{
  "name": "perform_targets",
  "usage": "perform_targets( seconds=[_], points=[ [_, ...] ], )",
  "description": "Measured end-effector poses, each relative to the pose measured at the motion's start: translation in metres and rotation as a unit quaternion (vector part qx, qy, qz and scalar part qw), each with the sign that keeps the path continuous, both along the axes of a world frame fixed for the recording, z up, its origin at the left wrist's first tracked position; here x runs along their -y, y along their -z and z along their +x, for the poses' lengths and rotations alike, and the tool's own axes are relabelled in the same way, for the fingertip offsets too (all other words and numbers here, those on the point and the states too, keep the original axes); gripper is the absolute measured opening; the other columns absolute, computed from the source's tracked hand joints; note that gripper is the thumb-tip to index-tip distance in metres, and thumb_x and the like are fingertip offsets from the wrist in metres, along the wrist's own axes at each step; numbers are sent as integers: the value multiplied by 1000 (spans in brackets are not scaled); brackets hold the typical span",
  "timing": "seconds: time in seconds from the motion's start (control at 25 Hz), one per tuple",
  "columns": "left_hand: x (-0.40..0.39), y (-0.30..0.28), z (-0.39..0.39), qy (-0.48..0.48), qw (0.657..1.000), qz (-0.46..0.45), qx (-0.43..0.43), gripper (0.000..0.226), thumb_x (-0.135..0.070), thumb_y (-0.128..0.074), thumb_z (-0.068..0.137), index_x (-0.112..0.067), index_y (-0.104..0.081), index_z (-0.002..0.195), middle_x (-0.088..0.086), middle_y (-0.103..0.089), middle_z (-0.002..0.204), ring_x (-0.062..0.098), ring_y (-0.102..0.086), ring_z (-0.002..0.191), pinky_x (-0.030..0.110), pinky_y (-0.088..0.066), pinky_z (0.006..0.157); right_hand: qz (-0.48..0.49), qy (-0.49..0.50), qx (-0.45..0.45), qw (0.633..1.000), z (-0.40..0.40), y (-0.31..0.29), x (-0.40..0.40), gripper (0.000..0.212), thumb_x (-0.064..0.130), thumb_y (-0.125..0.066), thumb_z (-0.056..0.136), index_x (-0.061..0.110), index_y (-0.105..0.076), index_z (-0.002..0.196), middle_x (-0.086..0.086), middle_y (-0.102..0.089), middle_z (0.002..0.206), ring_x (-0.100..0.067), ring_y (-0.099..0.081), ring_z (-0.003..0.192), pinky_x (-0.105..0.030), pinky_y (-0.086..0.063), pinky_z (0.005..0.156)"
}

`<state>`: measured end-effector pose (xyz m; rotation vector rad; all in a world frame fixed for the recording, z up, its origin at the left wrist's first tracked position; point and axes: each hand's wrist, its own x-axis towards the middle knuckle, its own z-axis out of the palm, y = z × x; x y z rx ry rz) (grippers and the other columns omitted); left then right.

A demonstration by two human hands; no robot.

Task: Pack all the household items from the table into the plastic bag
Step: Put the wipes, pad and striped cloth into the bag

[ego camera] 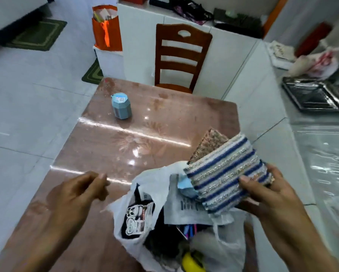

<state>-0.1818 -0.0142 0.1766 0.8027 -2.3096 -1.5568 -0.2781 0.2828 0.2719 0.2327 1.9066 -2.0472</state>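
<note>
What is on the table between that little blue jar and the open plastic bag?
Nothing: in the head view, only bare glossy table separates the blue jar from the plastic bag.

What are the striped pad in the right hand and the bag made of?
Blue-and-white striped scouring pad: seemingly woven fabric with glittery metallic thread, judging by its sparkle and fuzzy ribs. White plastic bag: thin plastic film, crinkled and slightly translucent.

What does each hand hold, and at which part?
Right hand grips the striped scouring pads at their near right edge. Left hand holds nothing.
</note>
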Motion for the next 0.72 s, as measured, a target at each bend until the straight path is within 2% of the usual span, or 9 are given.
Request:
perform_targets(
  seconds=[0.12, 0.16, 0.24, 0.36, 0.44, 0.48, 0.56, 0.6, 0.72],
  points=[
    [-68, -29, 58, 101, 970, -214, 60, 32, -54, -76, 64, -36, -59, 85, -17, -62, 77, 7, -55, 73, 20, -45, 64, -77, 30, 63, 995, 40, 34, 8, 47, 8, -70, 76, 33, -62, 115, -7, -75, 99, -27, -73, 88, -43, -59, 71],
    [-78, -19, 62, 140, 947, -276, 91, 39, -58, -74, 64, -36, -59, 92, -20, -59, 87, 10, -54, 80, 28, -46, 67, -70, 33, 58, 995, 49, 45, 17, 46, 5, -69, 80, 34, -61, 115, -7, -75, 99, -26, -72, 90, -43, -59, 74],
    [-88, -10, 52, 122, 944, -298, 71, 23, -47, -68, 78, -28, -66, 91, -11, -65, 83, 19, -61, 79, 34, -47, 61, -70, 42, 58, 995, 63, 63, 29, 44, -2, -66, 83, 31, -57, 110, -9, -71, 104, -27, -70, 93, -41, -58, 75],
    [-98, -36, 28, 40, 999, 20, -14, 11, -21, -63, 93, -11, -68, 91, -3, -68, 66, 12, -58, 53, 24, -47, 48, -76, 36, 93, 992, 77, 92, 27, 43, -10, -59, 81, 26, -52, 101, -10, -65, 108, -24, -63, 89, -43, -54, 72],
    [-105, -60, 13, 11, 981, 193, -23, 11, -12, -61, 93, -4, -60, 85, -3, -57, 52, 11, -45, 43, 19, -40, 41, 31, -10, 28, 999, 81, 104, 10, 42, -3, -62, 78, 32, -53, 99, 3, -69, 99, -16, -66, 85, -44, -58, 75],
    [-109, -66, 6, -5, 972, 233, -24, 11, -10, -59, 94, -5, -58, 84, -4, -51, 48, 10, -42, 41, 18, -39, 40, 110, -52, -36, 992, 79, 104, -3, 40, 4, -64, 76, 36, -53, 98, 10, -69, 93, -9, -66, 82, -36, -58, 74],
    [-115, -74, -6, -26, 962, 269, -31, 11, -10, -57, 95, -8, -58, 84, -4, -42, 46, 12, -40, 42, 19, -38, 41, 282, -139, -197, 929, 73, 100, -34, 43, 20, -61, 69, 42, -54, 105, 17, -65, 92, -3, -60, 83, -8, -44, 71],
    [-117, -73, -9, -26, 959, 280, -34, 11, -8, -55, 96, -9, -59, 86, -4, -40, 46, 13, -39, 44, 21, -38, 43, 340, -192, -255, 885, 72, 102, -48, 50, 26, -58, 67, 45, -55, 113, 17, -62, 99, -2, -56, 86, -2, -39, 70],
    [-118, -69, -5, -4, 957, 289, -25, 12, -6, -51, 96, -9, -62, 93, -2, -40, 49, 15, -40, 48, 24, -38, 49, 470, -319, -353, 743, 92, 118, -48, 68, 33, -63, 71, 45, -44, 136, 12, -58, 113, -7, -59, 88, -13, -47, 61]
  ],
)
